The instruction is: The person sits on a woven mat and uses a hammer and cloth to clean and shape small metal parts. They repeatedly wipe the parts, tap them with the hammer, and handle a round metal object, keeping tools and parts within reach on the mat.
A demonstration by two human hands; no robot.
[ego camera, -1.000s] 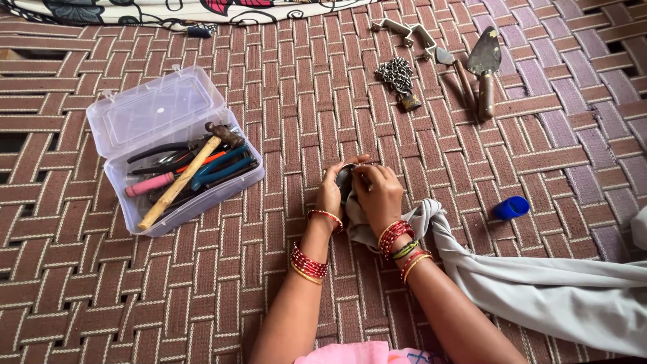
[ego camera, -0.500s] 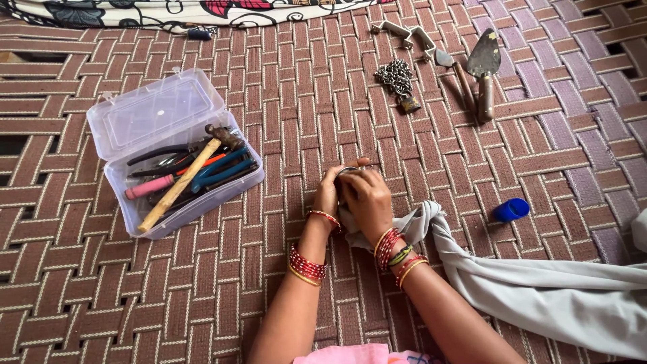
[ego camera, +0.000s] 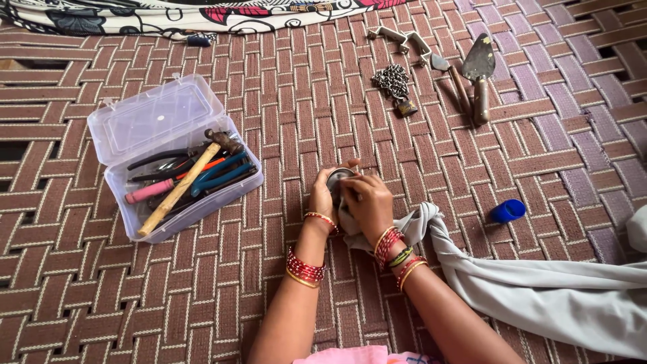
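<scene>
My left hand (ego camera: 322, 197) grips a small round metal object (ego camera: 337, 178) by its side, low over the woven brown mat. My right hand (ego camera: 369, 204) presses an end of the grey cloth (ego camera: 526, 283) against that object's face, fingers curled over it. Most of the object is hidden by my hands, so I cannot tell what it is. The cloth trails off to the right across the mat. Both wrists wear red and gold bangles.
An open clear plastic box (ego camera: 158, 121) at the left holds a wooden-handled hammer (ego camera: 185, 182), pliers and other tools. A chain with padlock (ego camera: 394, 84), metal clamps (ego camera: 401, 37) and two trowels (ego camera: 475, 77) lie at the back right. A blue cap (ego camera: 507, 211) sits right of the cloth.
My right hand has shifted slightly over the round object with the cloth, rubbing it. The left hand keeps its hold in the same spot.
</scene>
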